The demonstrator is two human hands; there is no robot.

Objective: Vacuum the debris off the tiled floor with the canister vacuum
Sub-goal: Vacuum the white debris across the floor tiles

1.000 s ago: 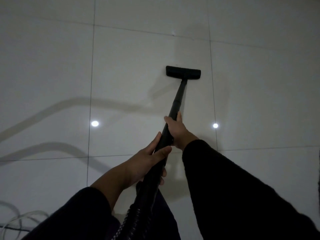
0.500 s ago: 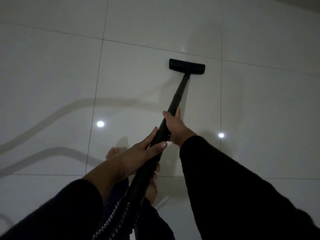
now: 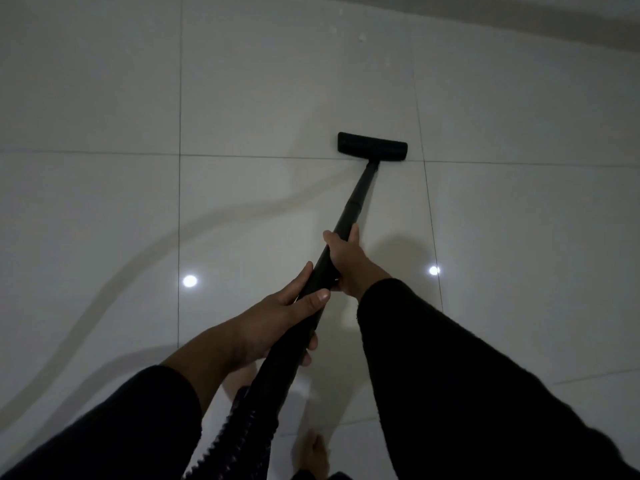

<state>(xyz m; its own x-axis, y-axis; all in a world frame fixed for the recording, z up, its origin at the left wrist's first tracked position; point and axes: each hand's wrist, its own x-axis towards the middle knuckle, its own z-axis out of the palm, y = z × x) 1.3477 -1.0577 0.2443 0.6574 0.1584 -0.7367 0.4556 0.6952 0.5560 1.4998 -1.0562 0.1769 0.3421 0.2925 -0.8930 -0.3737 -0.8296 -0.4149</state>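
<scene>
A black vacuum wand [image 3: 356, 199] slants from my hands to a flat black floor head [image 3: 372, 147], which lies on the white tiled floor [image 3: 277, 81] just beyond a grout line. My right hand [image 3: 349, 261] grips the wand higher along the tube. My left hand [image 3: 277, 320] grips it lower, where the ribbed hose [image 3: 239, 434] joins. A small pale speck of debris [image 3: 361, 39] lies on the tile far beyond the head. The canister is out of view.
A darker strip, a wall base or step [image 3: 519, 15], runs across the top right. Two ceiling lights reflect as bright spots [image 3: 189, 280] on the glossy tiles. My bare foot [image 3: 313, 452] shows at the bottom, right of the hose.
The view has shifted forward across the tiles, and a grout line now lies just behind the floor head. Both hands keep the same hold on the wand.
</scene>
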